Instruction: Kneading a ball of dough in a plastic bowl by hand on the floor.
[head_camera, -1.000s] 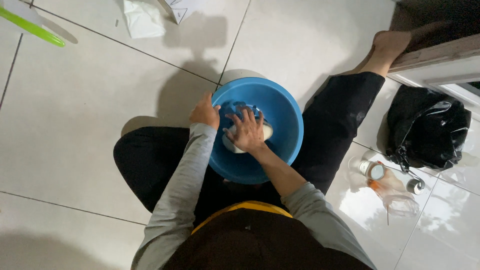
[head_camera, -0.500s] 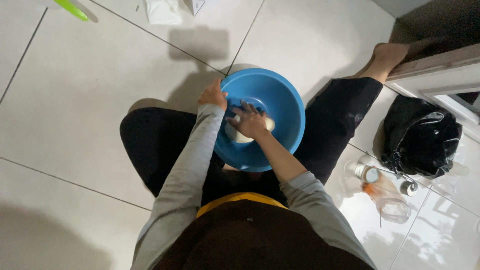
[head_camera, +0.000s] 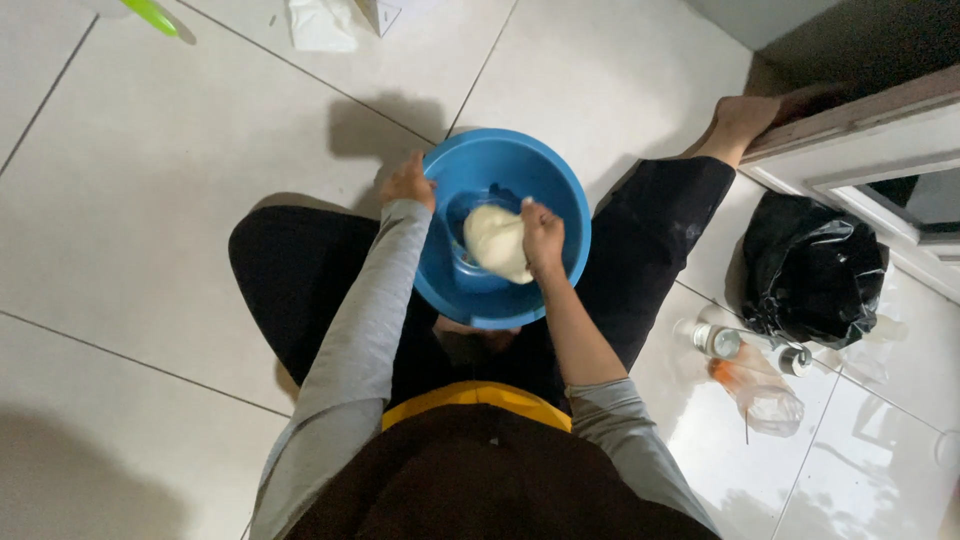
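Observation:
A round blue plastic basin (head_camera: 560, 190) sits on the tiled floor between my crossed legs. Inside it lies a pale lump of dough (head_camera: 493, 242). My right hand (head_camera: 543, 237) grips the right side of the dough and lifts it off the basin's bottom. My left hand (head_camera: 410, 183) holds the basin's left rim, fingers curled over the edge. Both arms wear grey sleeves; the right one is pushed up past the elbow.
A black plastic bag (head_camera: 810, 268) lies right of my knee, below a white door frame (head_camera: 850, 150). Small bottles (head_camera: 715, 340) and a clear plastic bag (head_camera: 765, 395) lie beside it. White paper (head_camera: 320, 22) and a green stick (head_camera: 150, 15) lie at the far edge.
My right hand has gone from pressing flat on the dough to gripping it and pulling it up. The left hand stays on the rim. The view has shifted slightly.

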